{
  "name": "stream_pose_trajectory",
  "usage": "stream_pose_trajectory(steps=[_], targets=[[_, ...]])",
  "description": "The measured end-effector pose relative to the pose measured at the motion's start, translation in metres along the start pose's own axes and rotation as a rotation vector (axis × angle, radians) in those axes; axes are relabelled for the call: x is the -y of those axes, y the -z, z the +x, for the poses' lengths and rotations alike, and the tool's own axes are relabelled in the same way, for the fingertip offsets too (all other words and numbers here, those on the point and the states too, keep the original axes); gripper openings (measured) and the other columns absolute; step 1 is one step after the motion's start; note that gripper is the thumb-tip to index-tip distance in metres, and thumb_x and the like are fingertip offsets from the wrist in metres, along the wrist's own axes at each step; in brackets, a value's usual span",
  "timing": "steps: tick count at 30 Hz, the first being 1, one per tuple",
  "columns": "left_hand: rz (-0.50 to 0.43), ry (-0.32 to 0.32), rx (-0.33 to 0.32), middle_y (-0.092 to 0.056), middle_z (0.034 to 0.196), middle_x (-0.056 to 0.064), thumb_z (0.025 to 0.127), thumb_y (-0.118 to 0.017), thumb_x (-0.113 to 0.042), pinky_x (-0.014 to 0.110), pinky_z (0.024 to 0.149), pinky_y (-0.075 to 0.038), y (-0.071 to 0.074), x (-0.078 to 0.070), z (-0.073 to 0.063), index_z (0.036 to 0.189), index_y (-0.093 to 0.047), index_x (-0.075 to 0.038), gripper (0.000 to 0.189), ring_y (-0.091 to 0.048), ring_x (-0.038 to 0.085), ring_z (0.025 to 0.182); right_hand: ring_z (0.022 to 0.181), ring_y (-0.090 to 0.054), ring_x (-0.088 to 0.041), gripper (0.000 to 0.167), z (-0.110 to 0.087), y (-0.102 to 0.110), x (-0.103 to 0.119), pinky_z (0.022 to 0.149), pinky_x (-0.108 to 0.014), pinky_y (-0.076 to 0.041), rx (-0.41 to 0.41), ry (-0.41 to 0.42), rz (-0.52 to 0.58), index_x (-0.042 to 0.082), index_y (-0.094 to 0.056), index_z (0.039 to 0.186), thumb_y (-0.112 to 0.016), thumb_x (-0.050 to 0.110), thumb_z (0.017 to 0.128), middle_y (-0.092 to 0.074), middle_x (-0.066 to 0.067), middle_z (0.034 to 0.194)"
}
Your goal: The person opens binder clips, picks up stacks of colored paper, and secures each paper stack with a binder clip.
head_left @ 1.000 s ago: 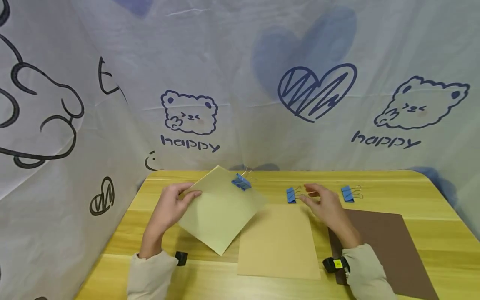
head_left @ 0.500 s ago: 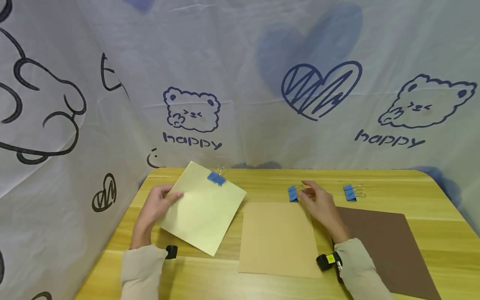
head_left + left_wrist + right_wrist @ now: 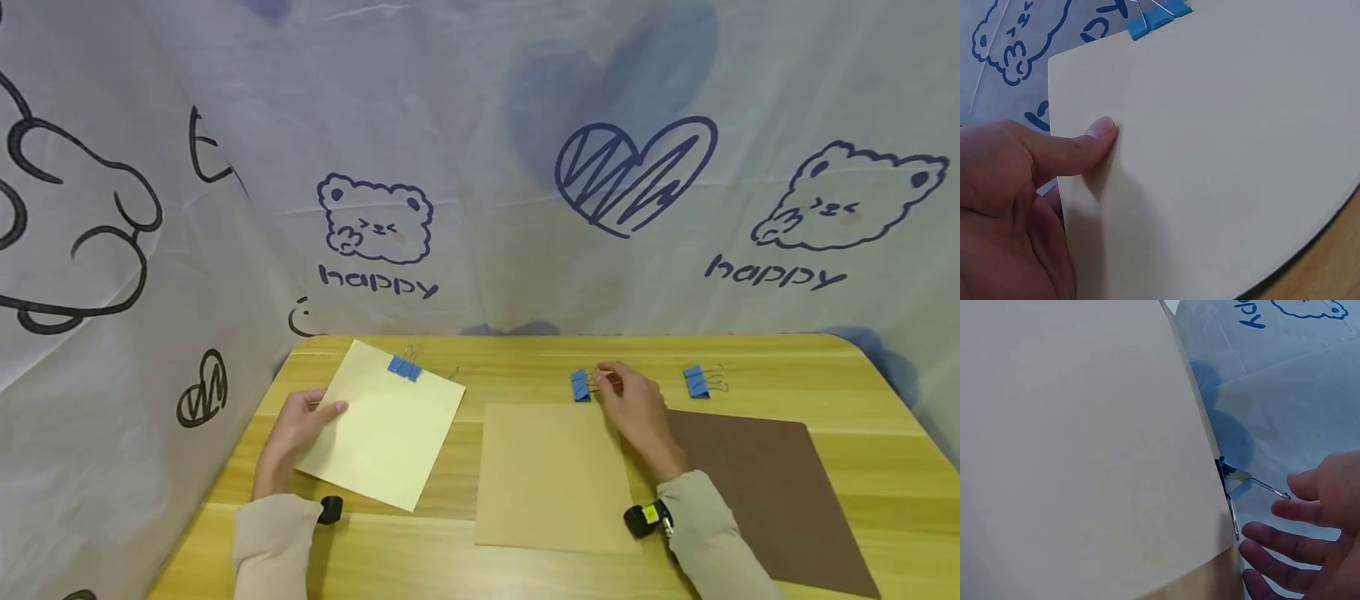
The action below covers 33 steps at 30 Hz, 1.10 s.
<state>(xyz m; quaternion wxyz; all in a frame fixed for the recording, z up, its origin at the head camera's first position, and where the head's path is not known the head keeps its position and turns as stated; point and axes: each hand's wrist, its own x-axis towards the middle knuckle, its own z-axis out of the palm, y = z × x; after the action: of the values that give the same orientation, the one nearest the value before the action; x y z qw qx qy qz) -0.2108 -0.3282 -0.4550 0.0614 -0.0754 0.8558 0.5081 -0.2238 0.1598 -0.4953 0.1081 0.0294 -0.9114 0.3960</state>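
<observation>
My left hand (image 3: 296,425) holds a cream sheet of paper (image 3: 382,425) by its left edge, thumb on the face and fingers behind. A blue binder clip (image 3: 405,367) grips that sheet's top edge. The left wrist view shows the thumb (image 3: 1102,128) flat on the paper. Over the table's middle, my right hand (image 3: 633,408) is at a second blue binder clip (image 3: 581,386), which lies behind a tan sheet (image 3: 555,475). In the right wrist view, thumb and forefinger meet at the end of one wire handle (image 3: 1269,487); the other fingers are spread below.
A third blue binder clip (image 3: 696,382) lies to the right, behind a dark brown sheet (image 3: 757,492) that the right forearm partly covers. A white printed cloth (image 3: 480,183) hangs along the back and left of the wooden table (image 3: 420,567).
The left hand has drawn the cream sheet and its clip leftward and lowered it toward the table. The right hand has closed in on the middle binder clip's handles.
</observation>
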Motion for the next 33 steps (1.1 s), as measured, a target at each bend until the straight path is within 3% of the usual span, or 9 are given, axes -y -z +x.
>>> stream_pose_trajectory(steps=[12, 21, 26, 33], targets=[[-0.036, 0.097, 0.009, -0.073, 0.09, 0.012, 0.104, -0.062, -0.017, 0.038, 0.065, -0.06, 0.0, 0.012, 0.001, 0.137, -0.055, 0.013, 0.045, -0.07, 0.021, 0.072, 0.09, -0.07, -0.032, 0.029, 0.005, -0.001, 0.008, 0.073, -0.049, -0.056, -0.042, 0.04, -0.049, 0.003, -0.07, 0.126, -0.059, 0.019, 0.105, -0.075, -0.015, 0.105], [0.072, 0.056, -0.017, -0.071, 0.09, 0.017, 0.104, -0.06, -0.011, 0.035, 0.063, -0.057, -0.003, 0.009, 0.001, 0.131, -0.056, 0.019, 0.041, -0.066, 0.02, 0.072, 0.087, -0.068, -0.032, 0.022, 0.007, -0.001, 0.006, 0.076, -0.051, -0.054, -0.071, -0.021, -0.03, 0.003, -0.072, 0.111, -0.06, 0.019, 0.104, -0.073, -0.014, 0.099], [0.126, 0.035, 0.018, -0.071, 0.094, 0.021, 0.104, -0.058, -0.009, 0.035, 0.065, -0.056, -0.005, 0.004, 0.0, 0.128, -0.057, 0.019, 0.037, -0.066, 0.022, 0.074, 0.087, -0.069, -0.032, 0.021, 0.006, 0.002, 0.002, 0.074, -0.051, -0.054, -0.092, -0.048, -0.005, 0.003, -0.073, 0.106, -0.059, 0.018, 0.104, -0.073, -0.014, 0.097], [0.162, 0.039, 0.069, -0.069, 0.098, 0.025, 0.103, -0.06, -0.011, 0.04, 0.066, -0.058, -0.005, -0.001, -0.004, 0.132, -0.052, 0.018, 0.042, -0.067, 0.025, 0.075, 0.103, -0.071, -0.038, 0.023, 0.005, 0.008, -0.003, 0.087, -0.055, -0.056, -0.145, -0.077, 0.086, 0.001, -0.07, 0.105, -0.054, 0.017, 0.104, -0.073, -0.02, 0.107]])
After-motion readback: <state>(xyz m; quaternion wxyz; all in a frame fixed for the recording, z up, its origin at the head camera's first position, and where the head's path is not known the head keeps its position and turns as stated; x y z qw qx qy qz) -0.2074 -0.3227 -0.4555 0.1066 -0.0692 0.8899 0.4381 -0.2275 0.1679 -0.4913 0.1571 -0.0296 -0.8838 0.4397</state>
